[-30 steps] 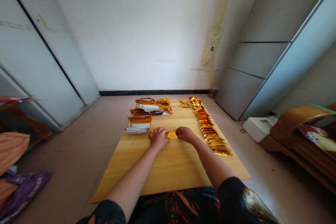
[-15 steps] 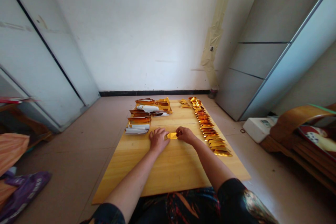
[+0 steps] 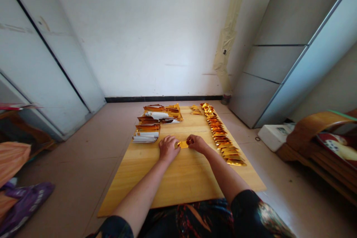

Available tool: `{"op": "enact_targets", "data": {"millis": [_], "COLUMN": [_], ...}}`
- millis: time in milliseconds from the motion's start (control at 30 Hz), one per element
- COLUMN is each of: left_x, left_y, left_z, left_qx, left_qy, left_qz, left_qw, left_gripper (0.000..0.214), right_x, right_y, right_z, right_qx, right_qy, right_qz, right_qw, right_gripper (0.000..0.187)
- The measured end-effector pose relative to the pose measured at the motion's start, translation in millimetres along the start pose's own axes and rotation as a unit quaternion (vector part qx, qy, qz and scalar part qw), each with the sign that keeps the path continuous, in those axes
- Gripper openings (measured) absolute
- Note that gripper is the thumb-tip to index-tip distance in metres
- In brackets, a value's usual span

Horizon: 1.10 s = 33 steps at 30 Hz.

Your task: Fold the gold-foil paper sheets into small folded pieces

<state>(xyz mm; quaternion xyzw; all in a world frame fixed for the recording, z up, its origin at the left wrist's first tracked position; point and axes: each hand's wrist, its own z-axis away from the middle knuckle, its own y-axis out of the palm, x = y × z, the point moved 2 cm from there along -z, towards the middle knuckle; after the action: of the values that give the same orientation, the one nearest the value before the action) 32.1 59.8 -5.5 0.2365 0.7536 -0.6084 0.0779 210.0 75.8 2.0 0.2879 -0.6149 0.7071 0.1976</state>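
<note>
A small gold foil packet lies between my two hands, just above or on the wooden table. My left hand has its fingers closed at the packet's left end. At the right end, my right hand pinches the foil between thumb and fingers. Which way the packet is folded is too small to tell. Left of my hands stand stacks of gold and white packets. A long overlapping row of gold foil packets runs down the table's right side.
A few small gold pieces lie at the table's far edge. Beyond it is a white wall. A grey fridge and a wooden seat stand to the right; a purple bag is at lower left.
Both hands stay in nearly the same place. The gold packet between them has shifted its angle slightly, and its left end shows a little differently by my left fingers.
</note>
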Motion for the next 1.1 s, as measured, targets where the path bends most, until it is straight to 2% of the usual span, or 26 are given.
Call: {"op": "enact_targets", "data": {"millis": [167,600,733,967,1100], "left_x": [-0.6,-3.5,-6.2,-12.8,-12.2], "left_y": [-0.7,2.3,2.4,4.3,3.7], "left_z": [-3.6,-8.2,-11.6,-12.5,-14.2], "left_qx": [0.017,0.008,0.010,-0.008,0.001], "left_qy": [-0.018,-0.047,-0.076,-0.078,-0.094], "left_qz": [0.020,0.027,0.022,0.003,-0.005], "left_qw": [0.999,0.998,0.997,0.997,0.996], "left_gripper": [0.016,0.009,0.007,0.006,0.006], "right_x": [-0.8,-5.6,-2.9,-1.9,-3.5], "right_y": [0.8,3.8,0.8,-1.1,-1.1], "right_z": [-0.2,-2.9,-0.8,1.0,0.8], "right_qx": [-0.006,-0.011,-0.006,-0.011,-0.008], "right_qy": [0.008,-0.004,0.005,0.011,0.009], "right_qz": [0.004,0.016,0.015,0.020,0.010], "right_qw": [1.000,1.000,1.000,1.000,1.000], "right_gripper": [0.029,0.038,0.038,0.038,0.037]}}
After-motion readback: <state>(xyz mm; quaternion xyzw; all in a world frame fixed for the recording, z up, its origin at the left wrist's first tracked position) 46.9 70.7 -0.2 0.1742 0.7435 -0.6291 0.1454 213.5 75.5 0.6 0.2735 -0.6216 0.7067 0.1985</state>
